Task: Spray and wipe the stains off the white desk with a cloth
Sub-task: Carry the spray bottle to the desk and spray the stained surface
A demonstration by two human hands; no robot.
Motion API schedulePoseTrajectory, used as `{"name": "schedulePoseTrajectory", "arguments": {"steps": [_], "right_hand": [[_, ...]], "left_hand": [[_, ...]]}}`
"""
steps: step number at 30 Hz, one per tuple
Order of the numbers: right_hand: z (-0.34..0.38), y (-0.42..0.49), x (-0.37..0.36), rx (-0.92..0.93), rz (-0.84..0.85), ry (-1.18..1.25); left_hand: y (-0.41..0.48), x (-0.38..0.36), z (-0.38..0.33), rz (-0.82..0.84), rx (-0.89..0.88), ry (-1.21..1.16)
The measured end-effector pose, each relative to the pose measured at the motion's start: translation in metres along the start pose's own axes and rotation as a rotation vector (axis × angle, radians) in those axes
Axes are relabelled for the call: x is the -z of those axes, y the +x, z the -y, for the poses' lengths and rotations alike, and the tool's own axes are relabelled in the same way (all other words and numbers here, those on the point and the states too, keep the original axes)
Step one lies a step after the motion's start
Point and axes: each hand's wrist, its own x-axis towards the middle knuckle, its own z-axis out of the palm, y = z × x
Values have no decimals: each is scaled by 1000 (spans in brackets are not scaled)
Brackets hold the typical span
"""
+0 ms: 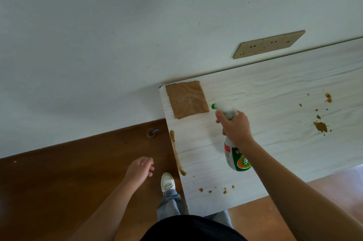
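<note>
My right hand [234,127] grips the neck of a white and green spray bottle [235,159] above the white desk [275,87], nozzle pointing left toward the desk's left end. A brown folded cloth [186,99] lies flat at the desk's far left corner. A long brown streak [176,152] runs along the left edge. Small brown spots [216,189] dot the near edge, and larger splotches [321,125] sit at the right. My left hand [140,167] hangs over the floor left of the desk, fingers loosely curled, holding nothing.
A beige socket strip [268,44] is on the wall behind the desk. A small clear cup [150,133] stands on the dark wooden floor by the wall. My white shoe [167,181] is beside the desk's left edge.
</note>
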Motion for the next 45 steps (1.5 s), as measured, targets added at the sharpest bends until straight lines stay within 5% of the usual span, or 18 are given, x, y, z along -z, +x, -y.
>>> {"name": "schedulePoseTrajectory", "arguments": {"steps": [20,31,45], "right_hand": [[23,-28,-11,4,-124,-51],[-2,-66,25,134,-61,56],[-7,22,88,456,78,119]], "left_hand": [[-1,12,10,16,-13,-42],[-15,-14,-5,73,-56,9],[-82,-79,-30,-269,63,-267]]}}
